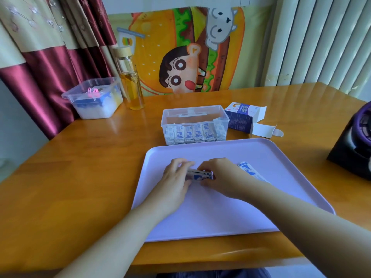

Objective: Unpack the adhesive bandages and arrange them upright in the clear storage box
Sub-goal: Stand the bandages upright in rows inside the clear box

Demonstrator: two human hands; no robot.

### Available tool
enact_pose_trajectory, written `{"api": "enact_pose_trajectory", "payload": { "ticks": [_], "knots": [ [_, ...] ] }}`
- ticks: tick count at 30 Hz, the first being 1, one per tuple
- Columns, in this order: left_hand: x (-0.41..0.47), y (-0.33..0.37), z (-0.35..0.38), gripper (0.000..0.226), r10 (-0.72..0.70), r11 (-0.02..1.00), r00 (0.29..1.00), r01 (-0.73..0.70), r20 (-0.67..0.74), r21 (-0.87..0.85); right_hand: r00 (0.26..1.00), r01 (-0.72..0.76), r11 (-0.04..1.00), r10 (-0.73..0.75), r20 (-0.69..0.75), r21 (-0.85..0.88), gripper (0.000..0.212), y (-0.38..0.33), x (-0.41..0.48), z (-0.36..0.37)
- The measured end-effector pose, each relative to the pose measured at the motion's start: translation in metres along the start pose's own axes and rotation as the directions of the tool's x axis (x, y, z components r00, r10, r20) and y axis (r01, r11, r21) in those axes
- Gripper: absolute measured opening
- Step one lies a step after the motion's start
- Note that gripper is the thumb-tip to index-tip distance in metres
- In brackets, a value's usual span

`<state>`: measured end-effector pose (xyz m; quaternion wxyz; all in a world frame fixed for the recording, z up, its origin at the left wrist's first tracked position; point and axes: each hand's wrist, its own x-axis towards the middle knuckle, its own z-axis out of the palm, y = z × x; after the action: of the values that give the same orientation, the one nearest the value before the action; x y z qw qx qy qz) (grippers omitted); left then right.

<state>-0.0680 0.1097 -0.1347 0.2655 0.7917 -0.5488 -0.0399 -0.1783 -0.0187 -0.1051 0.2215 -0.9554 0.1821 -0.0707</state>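
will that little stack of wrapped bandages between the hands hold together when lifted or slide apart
The small stack of white-and-blue wrapped bandages, pinched between left hand and right hand over the lilac plastic tray, looks unbound, so it probably slides apart unless squeezed. Thin paper-like wrappers suggest it is very light and bendy.

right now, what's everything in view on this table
table: one, wooden, under everything
tray: one, lilac, front centre
clear storage box: one, clear, behind tray
upright bandages: a row, white-blue, in the box
loose bandages: few, white-blue, tray's right
bandage stack: one, white-blue, between both hands
carton: one, blue-white, right of box
bottle: one, amber liquid, far left
plastic tub: one, clear, left of bottle
dark object: one, black-purple, right edge
left hand: one, gripping stack
right hand: one, gripping stack
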Motion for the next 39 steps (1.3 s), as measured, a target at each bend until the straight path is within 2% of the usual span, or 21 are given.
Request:
{"api": "enact_pose_trajectory", "payload": {
  "ticks": [6,11,12,13,14,16,19,21,24,28,31,33,35,37,39],
  "knots": [
    [0.006,0.005,-0.005,0.038,0.051,0.966,0.998,-0.058,0.034,0.251,0.996,0.043,0.999,-0.043,-0.077,-0.003,0.016,-0.003,0.000,-0.007],
    [0.034,0.018,-0.040,0.011,0.058,0.983,0.998,-0.053,-0.022,0.176,0.965,0.145,0.986,-0.121,-0.231,0.087,0.011,-0.013,0.011,-0.051],
    [0.042,0.022,-0.050,0.011,0.012,0.997,1.000,-0.013,0.008,0.076,0.956,0.157,0.983,-0.127,-0.264,0.095,0.010,-0.015,0.016,-0.061],
    [0.048,0.028,-0.060,0.013,-0.040,0.994,0.997,0.047,0.073,-0.097,0.947,0.172,0.980,-0.136,-0.292,0.103,0.010,-0.018,0.020,-0.071],
    [0.054,0.034,-0.068,0.015,-0.074,0.948,0.984,0.119,0.160,-0.295,0.939,0.186,0.976,-0.142,-0.314,0.113,0.010,-0.020,0.025,-0.081],
    [0.066,0.044,-0.087,0.018,-0.083,0.772,0.944,0.264,0.320,-0.578,0.935,0.207,0.966,-0.148,-0.324,0.155,0.009,-0.023,0.034,-0.101],
    [0.079,0.046,-0.103,0.023,-0.039,0.507,0.885,0.418,0.464,-0.754,0.957,0.227,0.944,-0.171,-0.233,0.240,0.008,-0.023,0.044,-0.121],
    [0.085,0.045,-0.102,0.024,-0.050,0.456,0.874,0.451,0.484,-0.767,0.967,0.221,0.946,-0.181,-0.181,0.237,0.010,-0.022,0.050,-0.126],
    [0.094,0.047,-0.093,0.021,-0.082,0.338,0.878,0.470,0.472,-0.815,0.966,0.210,0.960,-0.175,-0.190,0.185,0.031,-0.017,0.058,-0.127],
    [0.105,0.049,-0.086,0.023,-0.109,0.220,0.900,0.435,0.421,-0.873,0.980,0.189,0.971,-0.176,-0.094,0.148,0.092,-0.009,0.059,-0.118],
    [0.113,0.048,-0.086,0.026,-0.110,0.186,0.907,0.420,0.406,-0.888,0.969,0.227,0.973,-0.230,-0.089,-0.043,0.120,-0.006,0.061,-0.105],
    [0.119,0.049,-0.084,0.026,-0.106,0.180,0.913,0.408,0.395,-0.895,0.960,0.234,0.963,-0.250,-0.125,-0.130,0.128,-0.004,0.065,-0.100],
    [0.127,0.050,-0.082,0.027,-0.112,0.170,0.918,0.395,0.381,-0.903,0.950,0.238,0.957,-0.265,-0.167,-0.168,0.128,-0.001,0.074,-0.099],
    [0.139,0.051,-0.084,0.024,-0.147,0.204,0.919,0.391,0.366,-0.898,0.939,0.252,0.958,-0.276,-0.206,-0.135,0.117,0.002,0.085,-0.106],
    [0.153,0.051,-0.088,0.023,-0.181,0.252,0.923,0.376,0.339,-0.891,0.947,0.255,0.967,-0.253,-0.196,-0.017,0.108,0.004,0.096,-0.119]
  ]
}}
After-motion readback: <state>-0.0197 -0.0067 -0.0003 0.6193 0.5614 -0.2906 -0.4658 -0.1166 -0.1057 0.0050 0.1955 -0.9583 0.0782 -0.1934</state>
